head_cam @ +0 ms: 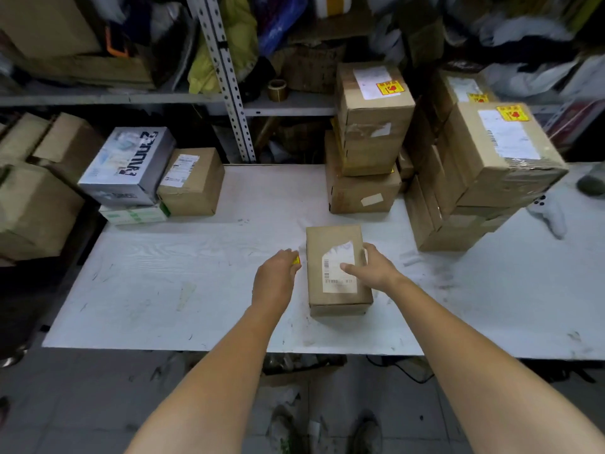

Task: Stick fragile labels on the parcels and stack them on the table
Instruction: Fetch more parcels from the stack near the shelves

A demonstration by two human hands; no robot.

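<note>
You are seeing bare table [163, 273] lying open across the lower left and centre of the frame; stacked parcels [370, 132] are blocking the upper right, and boxes [131, 165] are crowding the table's upper left corner.

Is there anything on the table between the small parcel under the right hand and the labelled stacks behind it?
Nothing visible. Bare table lies between the small parcel and the nearest labelled stack. The right hand holds the parcel's right edge; the left hand holds a yellow label just beside its left edge.
</note>
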